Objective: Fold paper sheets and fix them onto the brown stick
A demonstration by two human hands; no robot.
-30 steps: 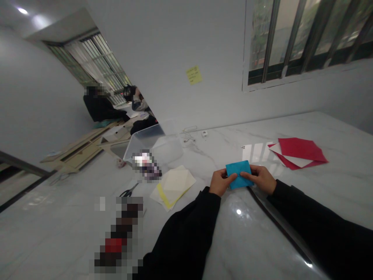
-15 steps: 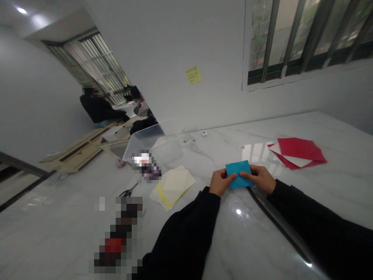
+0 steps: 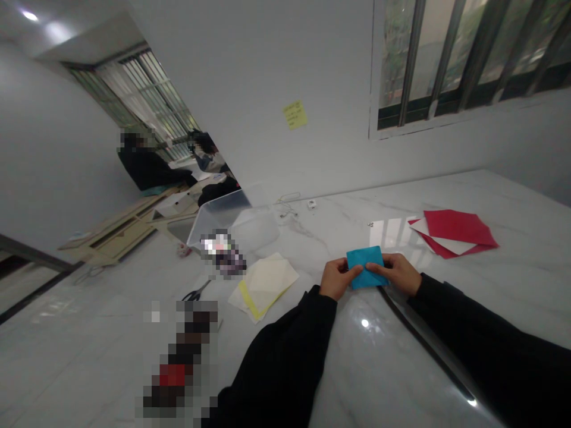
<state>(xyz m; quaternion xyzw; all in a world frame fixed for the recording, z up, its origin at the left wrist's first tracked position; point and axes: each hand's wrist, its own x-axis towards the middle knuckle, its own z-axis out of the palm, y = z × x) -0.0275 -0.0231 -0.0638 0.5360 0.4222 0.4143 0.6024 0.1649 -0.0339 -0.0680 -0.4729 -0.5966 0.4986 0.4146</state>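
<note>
A folded square of blue paper (image 3: pixel 366 259) is held between both hands above the white marbled table. My left hand (image 3: pixel 335 278) grips its left edge, thumb lying across the front. On the opposite edge, my right hand (image 3: pixel 402 273) pinches the paper, its thumb also on the front face. The two thumbs nearly meet at the middle. Most fingers are hidden behind the paper. Red and white sheets (image 3: pixel 461 232) lie to the right of my hands, and cream and yellow sheets (image 3: pixel 267 282) to the left.
Scissors (image 3: pixel 196 291) lie left of the cream sheets. Behind them stands a clear plastic bin (image 3: pixel 259 229). A small white square item (image 3: pixel 311 204) and a thin cable (image 3: pixel 289 205) are near the wall. A yellow note (image 3: pixel 295 115) is on the wall. Two people sit at the far left.
Hands and blue paper stay almost where they were, both thumbs still on its front. The view has shifted very slightly. One seated person in the background has changed posture a little.
</note>
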